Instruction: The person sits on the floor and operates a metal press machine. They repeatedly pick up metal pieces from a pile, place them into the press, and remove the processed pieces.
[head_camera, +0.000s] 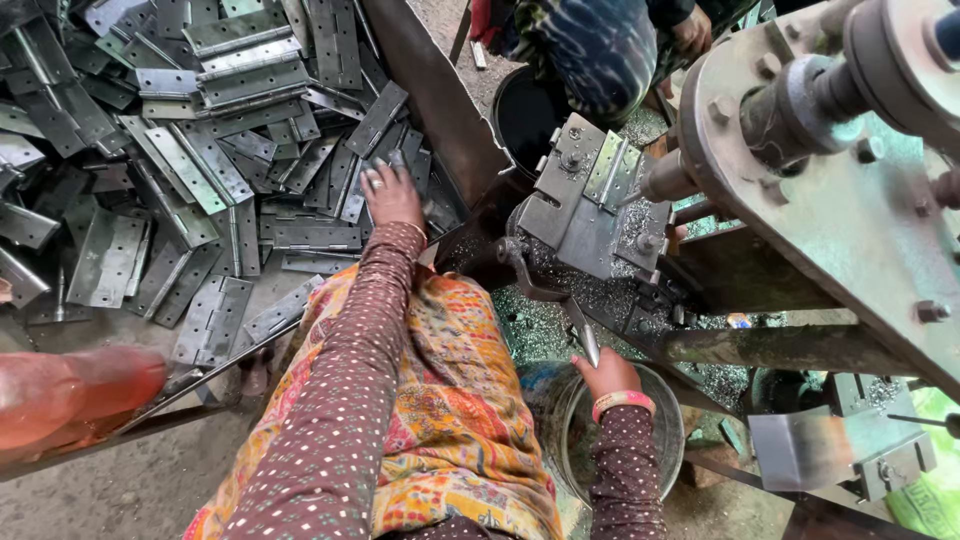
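My left hand reaches out over a large heap of grey metal hinges and rests on hinges at the heap's right edge, fingers curled onto one. My right hand is closed around the metal lever handle of a drilling machine. A shiny hinge sits clamped in the machine's jig, facing the drill spindle. Metal shavings cover the bed around the jig.
A grey bucket stands under my right hand and a black bucket behind the jig. Another person in dark patterned clothes sits beyond the machine. A rusty steel beam borders the heap. The heavy machine frame fills the right.
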